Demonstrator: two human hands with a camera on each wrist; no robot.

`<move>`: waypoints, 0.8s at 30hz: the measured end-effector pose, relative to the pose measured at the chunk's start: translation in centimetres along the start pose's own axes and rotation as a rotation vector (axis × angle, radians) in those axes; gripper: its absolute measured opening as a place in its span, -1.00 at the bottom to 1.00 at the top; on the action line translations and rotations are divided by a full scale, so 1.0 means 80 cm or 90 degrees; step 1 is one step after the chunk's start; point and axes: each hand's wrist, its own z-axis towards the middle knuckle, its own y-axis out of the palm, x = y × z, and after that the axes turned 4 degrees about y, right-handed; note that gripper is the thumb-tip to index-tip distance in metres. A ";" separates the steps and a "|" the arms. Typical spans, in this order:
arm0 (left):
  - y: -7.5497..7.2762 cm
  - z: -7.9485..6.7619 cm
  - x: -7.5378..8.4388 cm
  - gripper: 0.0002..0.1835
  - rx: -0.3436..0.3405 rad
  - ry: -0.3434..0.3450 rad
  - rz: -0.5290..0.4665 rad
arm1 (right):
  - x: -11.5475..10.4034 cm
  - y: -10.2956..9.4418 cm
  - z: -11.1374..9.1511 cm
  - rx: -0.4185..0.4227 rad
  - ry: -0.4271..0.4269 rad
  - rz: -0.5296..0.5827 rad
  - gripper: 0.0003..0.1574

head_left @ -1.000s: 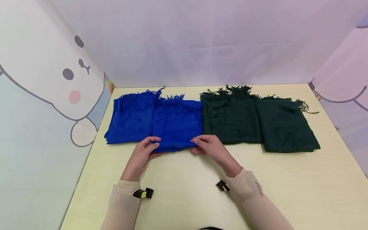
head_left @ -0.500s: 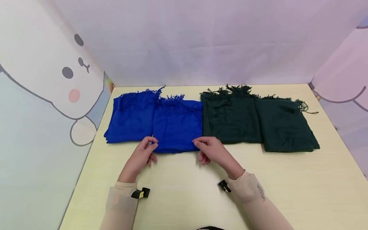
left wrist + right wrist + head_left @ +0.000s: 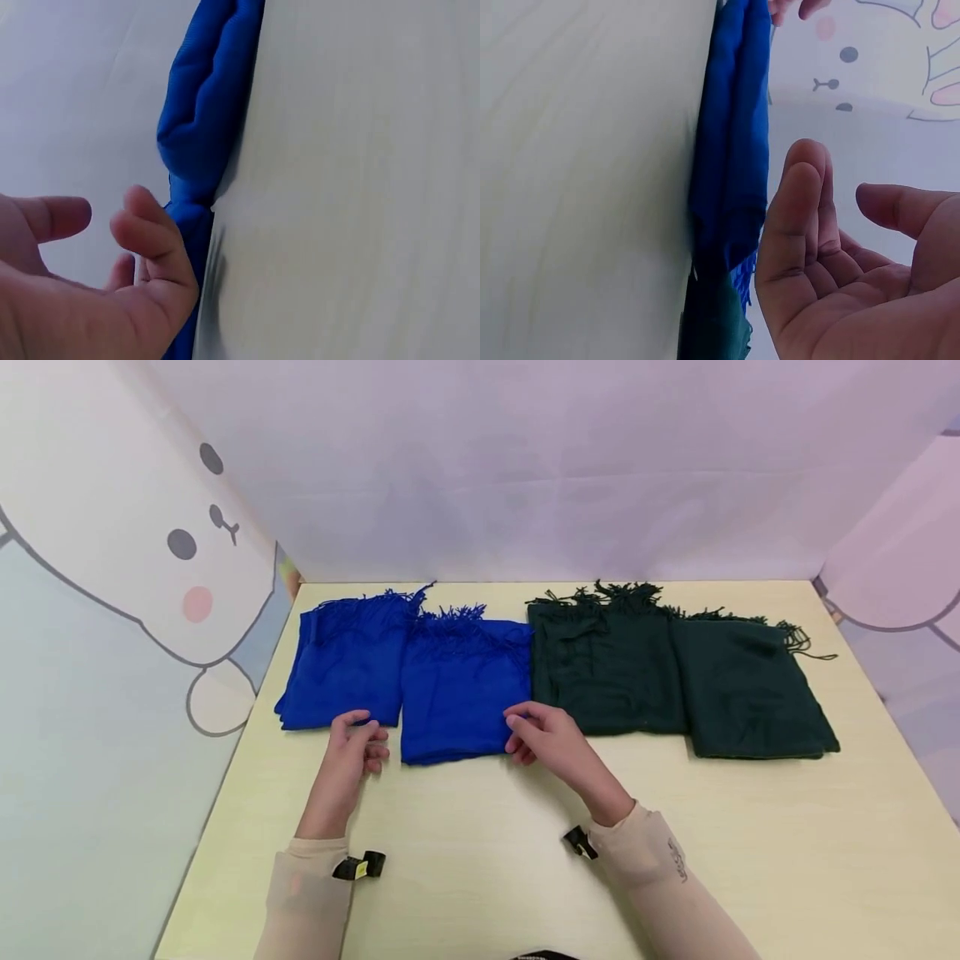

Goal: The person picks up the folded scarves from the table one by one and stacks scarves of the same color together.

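Over a pale desk (image 3: 450,852), the left hand (image 3: 348,747) and right hand (image 3: 547,739) are loose, gripping nothing: one near the front edge of the left blue cloth (image 3: 348,660), the other at the front-right corner of the right blue cloth (image 3: 457,693). Farther right, a dark green cloth (image 3: 622,677) adjoins another green cloth (image 3: 753,693).

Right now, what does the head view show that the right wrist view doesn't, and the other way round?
Only head: the left sleeve, right sleeve and far-right green cloth.
Only right wrist: the palm of the right hand and, clearly, the crease along the front of the inner blue cloth.
Both, at least partly: right hand, left hand, inner blue cloth, inner green cloth, pale table, printed animal face.
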 end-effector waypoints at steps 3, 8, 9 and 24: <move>-0.008 -0.002 -0.003 -0.54 -0.013 -0.020 -0.076 | -0.005 0.005 0.003 -0.014 -0.012 0.006 -0.57; -0.016 -0.006 -0.002 -0.44 -0.046 -0.028 -0.153 | -0.016 0.015 0.010 -0.040 -0.031 0.013 -0.55; -0.016 -0.007 -0.001 -0.42 -0.049 -0.025 -0.161 | -0.018 0.017 0.011 -0.041 -0.035 0.014 -0.56; -0.011 -0.005 0.000 -0.36 -0.042 -0.005 -0.296 | -0.050 0.081 0.047 -0.150 -0.057 -0.002 -0.55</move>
